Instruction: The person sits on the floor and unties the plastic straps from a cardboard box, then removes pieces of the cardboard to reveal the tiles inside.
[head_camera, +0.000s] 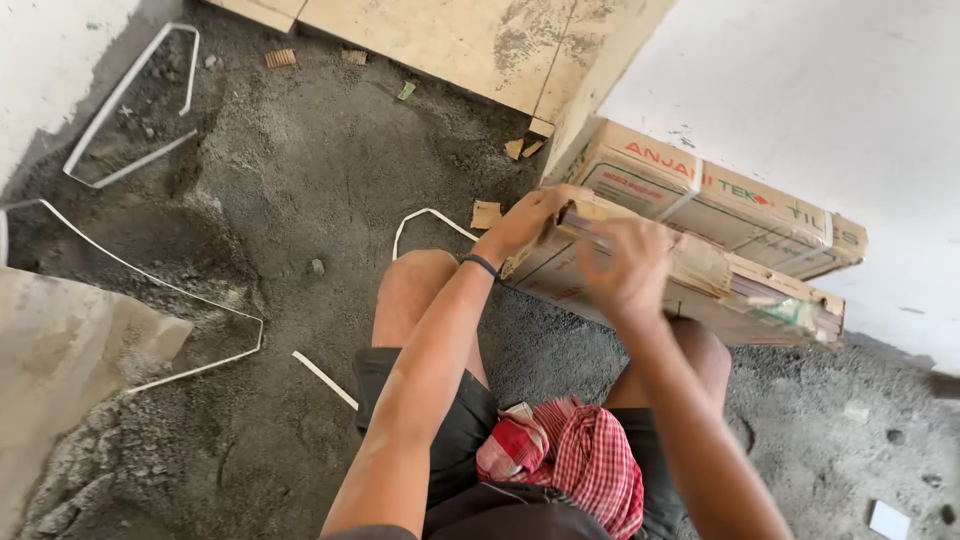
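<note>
- The left hand (530, 222) curls over the near end of a flat cardboard box (690, 285), fingers wrapped on its top corner; a dark band (480, 264) sits at that wrist.
- The right hand (630, 268) is blurred and lies on the top face of the same box, fingers bent down against the torn cardboard; whether it truly grips or only presses cannot be told.
- That box is tan, long and thin, its top flap ripped open so layered edges show at the far right end; it rests tilted across the person's knees, above the grey ground.
- Just behind it, touching or nearly so, a second cardboard box (720, 195) of the same shape leans by the white wall (830, 90). It carries red lettering along its upper face, a green framed panel at its left end, and pale plastic straps crossing it.
- A red and white checked cloth (570, 455) lies bunched in the lap, on dark shorts.
- The ground is rough grey mortar bed (300, 180), uneven, with small cardboard scraps near the box corner.
- White plastic strapping (130, 110) loops lie loose on the left, another strip (325, 378) beside the left thigh.
- Beige floor tiles (450, 40) already laid form a straight edge at the top; another tile slab (70, 350) fills the left edge.
- Open grey ground lies left of the knees, between the straps and the laid tiles.
</note>
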